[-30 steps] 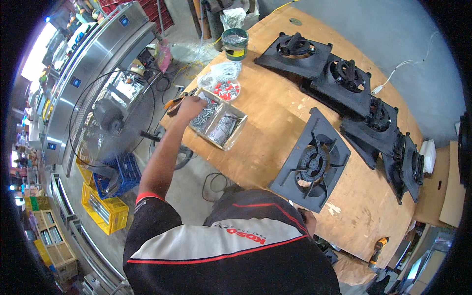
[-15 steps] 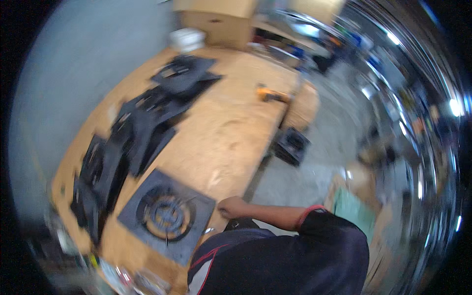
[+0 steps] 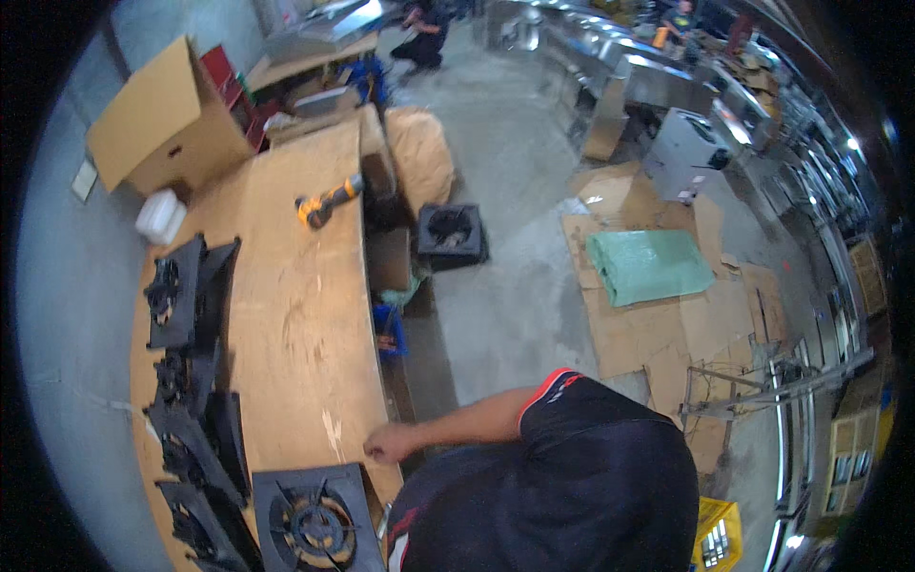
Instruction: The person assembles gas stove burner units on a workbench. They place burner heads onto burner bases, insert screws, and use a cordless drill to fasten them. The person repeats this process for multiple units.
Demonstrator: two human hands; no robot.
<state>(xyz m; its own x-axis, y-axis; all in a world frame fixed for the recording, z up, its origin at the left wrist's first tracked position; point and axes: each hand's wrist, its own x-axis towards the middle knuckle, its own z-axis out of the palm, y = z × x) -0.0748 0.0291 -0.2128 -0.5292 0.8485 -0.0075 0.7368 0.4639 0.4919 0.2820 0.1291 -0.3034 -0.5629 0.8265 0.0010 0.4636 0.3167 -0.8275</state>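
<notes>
My right hand (image 3: 389, 443) is curled closed at the table's near edge. Whatever the fingers hold, if anything, is hidden. Just below and left of it, a black square gas burner (image 3: 315, 529) with a round grate lies flat on the wooden table (image 3: 295, 362), partly cut off by the lower rim. My left hand is out of view. Along the wall side of the table, several similar black burner units (image 3: 176, 296) lean tilted against each other in a row. An orange and black cordless power tool (image 3: 327, 202) lies farther up the table, apart from my hand.
A cardboard box (image 3: 172, 129) and a white container (image 3: 160, 217) stand at the table's far left. Another black burner (image 3: 450, 234) is beside the table. On the floor, a green wrapped bundle (image 3: 648, 265) rests on flattened cardboard (image 3: 667, 338). A person (image 3: 419, 36) crouches far off.
My view has swung right, bringing in more floor and steadying from a blur. The burner now appears lower in the picture. My right hand stays closed at the table edge.
</notes>
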